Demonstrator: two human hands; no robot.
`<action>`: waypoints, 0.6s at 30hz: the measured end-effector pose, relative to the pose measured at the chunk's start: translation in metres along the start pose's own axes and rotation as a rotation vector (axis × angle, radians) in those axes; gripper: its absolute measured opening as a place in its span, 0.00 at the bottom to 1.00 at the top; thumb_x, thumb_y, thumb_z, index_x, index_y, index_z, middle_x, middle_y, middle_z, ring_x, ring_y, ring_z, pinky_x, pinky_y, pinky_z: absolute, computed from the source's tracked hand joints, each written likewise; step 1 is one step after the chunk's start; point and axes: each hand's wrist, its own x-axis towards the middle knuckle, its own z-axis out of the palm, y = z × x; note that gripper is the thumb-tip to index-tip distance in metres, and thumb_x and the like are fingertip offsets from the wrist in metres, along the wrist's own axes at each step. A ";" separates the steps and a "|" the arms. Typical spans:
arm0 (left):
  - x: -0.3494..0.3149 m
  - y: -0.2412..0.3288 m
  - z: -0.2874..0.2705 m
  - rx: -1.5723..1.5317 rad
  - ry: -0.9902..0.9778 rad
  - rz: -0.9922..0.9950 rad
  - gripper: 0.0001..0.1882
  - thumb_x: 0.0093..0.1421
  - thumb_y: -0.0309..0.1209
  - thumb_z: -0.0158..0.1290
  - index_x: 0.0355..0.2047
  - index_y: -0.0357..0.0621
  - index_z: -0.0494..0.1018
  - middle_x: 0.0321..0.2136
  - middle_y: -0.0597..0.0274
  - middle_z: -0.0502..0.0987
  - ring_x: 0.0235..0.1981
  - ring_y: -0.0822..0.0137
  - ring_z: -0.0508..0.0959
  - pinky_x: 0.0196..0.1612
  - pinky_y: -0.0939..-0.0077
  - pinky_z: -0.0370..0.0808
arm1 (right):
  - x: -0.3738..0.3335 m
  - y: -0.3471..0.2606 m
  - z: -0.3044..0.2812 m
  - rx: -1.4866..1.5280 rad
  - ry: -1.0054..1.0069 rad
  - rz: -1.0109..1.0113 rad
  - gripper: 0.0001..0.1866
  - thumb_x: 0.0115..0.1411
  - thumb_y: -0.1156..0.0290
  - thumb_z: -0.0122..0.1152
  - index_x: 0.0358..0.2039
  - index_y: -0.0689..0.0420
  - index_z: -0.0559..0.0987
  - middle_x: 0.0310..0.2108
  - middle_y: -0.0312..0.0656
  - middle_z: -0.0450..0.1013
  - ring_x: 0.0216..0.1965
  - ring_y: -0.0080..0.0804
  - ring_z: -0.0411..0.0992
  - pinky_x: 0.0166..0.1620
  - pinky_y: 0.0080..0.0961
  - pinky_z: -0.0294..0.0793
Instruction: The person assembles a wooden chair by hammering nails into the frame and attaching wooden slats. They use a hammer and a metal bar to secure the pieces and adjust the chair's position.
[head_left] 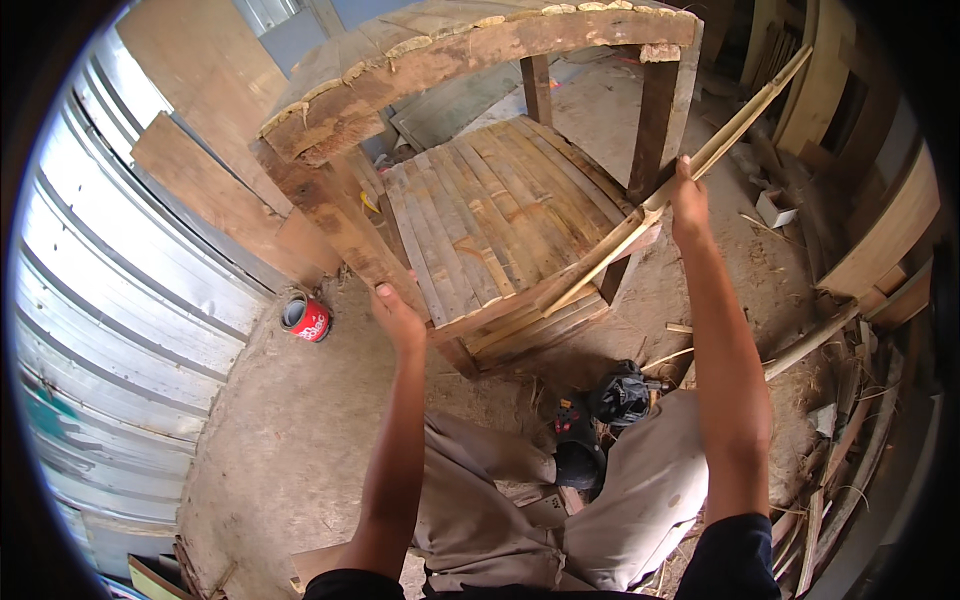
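A wooden stand with a curved top rail (480, 62) and a slatted shelf (480, 215) is in front of me. My left hand (398, 318) is closed at the lower end of its left front post (345, 225), thumb on the near face and the other fingers mostly hidden. In my right hand (688, 203) is a long, pale split bamboo strip (755, 108), the fist wrapped round it near its middle. The strip slants from the upper right down across the shelf's front right corner, and its lower end lies along the shelf's front edge.
On the floor at left stands a red and white can (306, 318), near a corrugated metal wall (130, 290). A black tool or bag-like object (622, 393) lies by my foot. Boards lean behind the stand; scrap wood (850, 440) is piled at right, below a small white box (776, 208).
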 end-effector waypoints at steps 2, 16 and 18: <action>0.000 -0.002 -0.001 0.022 -0.012 0.018 0.35 0.69 0.58 0.34 0.46 0.32 0.69 0.37 0.52 0.79 0.38 0.63 0.78 0.45 0.68 0.73 | 0.007 0.008 0.003 -0.050 0.022 0.040 0.37 0.67 0.44 0.49 0.54 0.72 0.72 0.47 0.52 0.73 0.48 0.38 0.70 0.54 0.31 0.67; 0.000 -0.001 -0.004 0.049 -0.067 0.052 0.38 0.67 0.62 0.37 0.48 0.32 0.69 0.37 0.52 0.79 0.37 0.62 0.79 0.42 0.68 0.74 | -0.020 0.004 0.009 -0.407 0.281 -0.212 0.26 0.68 0.53 0.51 0.42 0.69 0.76 0.34 0.52 0.75 0.36 0.41 0.74 0.44 0.37 0.71; -0.001 0.000 -0.002 0.036 -0.072 0.043 0.37 0.67 0.61 0.37 0.48 0.32 0.70 0.36 0.52 0.79 0.38 0.62 0.78 0.43 0.68 0.73 | -0.037 -0.001 0.011 -0.457 0.434 -0.380 0.21 0.68 0.58 0.51 0.44 0.67 0.75 0.32 0.57 0.76 0.38 0.53 0.77 0.43 0.44 0.72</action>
